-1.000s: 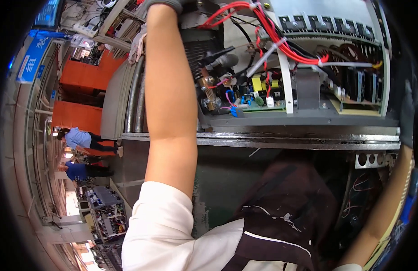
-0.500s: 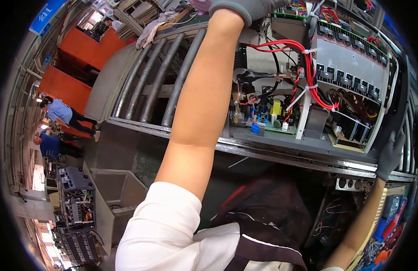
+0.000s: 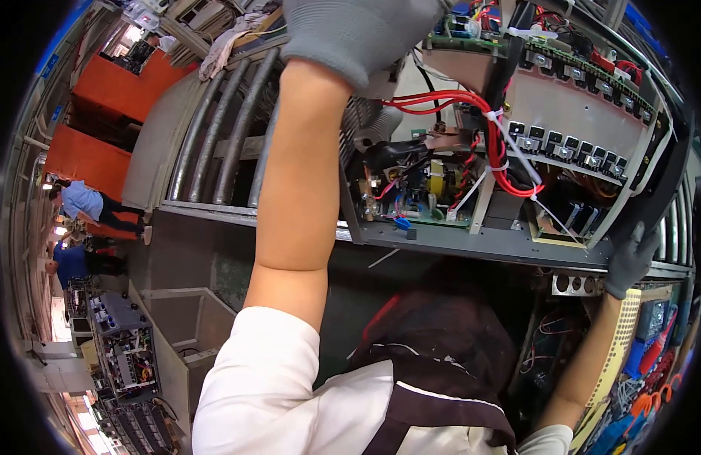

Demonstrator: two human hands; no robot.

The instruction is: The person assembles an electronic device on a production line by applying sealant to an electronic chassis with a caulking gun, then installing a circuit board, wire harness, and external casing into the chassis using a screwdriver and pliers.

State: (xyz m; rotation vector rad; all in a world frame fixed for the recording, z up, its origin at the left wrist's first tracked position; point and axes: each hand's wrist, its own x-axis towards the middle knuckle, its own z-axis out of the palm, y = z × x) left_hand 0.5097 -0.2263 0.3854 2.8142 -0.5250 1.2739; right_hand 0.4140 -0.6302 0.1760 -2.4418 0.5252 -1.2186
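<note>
An open grey metal chassis (image 3: pixel 456 246) full of circuit boards and cables lies in front of me. My left hand (image 3: pixel 358 38), in a grey knitted glove, reaches over its far left part; the fingers are hidden or cut off by the upper edge. My right hand (image 3: pixel 632 262), gloved too, lies against the chassis's near right corner, with thumb and fingers apart. Thick red cables (image 3: pixel 483 114), bound with white zip ties, arch across the middle. Behind them is a light metal plate (image 3: pixel 574 106) with a row of black components along its lower edge. A small board (image 3: pixel 422 208) sits near the front.
Metal conveyor rollers (image 3: pixel 206 140) run to the left of the chassis. Tools and orange-handled scissors (image 3: pixel 644 402) lie at lower right beside a yellow perforated strip (image 3: pixel 619 341). Another electronics unit (image 3: pixel 130 341) stands at lower left. Two people (image 3: pixel 81 201) are farther off.
The chassis has swung, its left end coming out over the near rail. Both hands have shifted left and nearer with it, and my view has moved a little.
</note>
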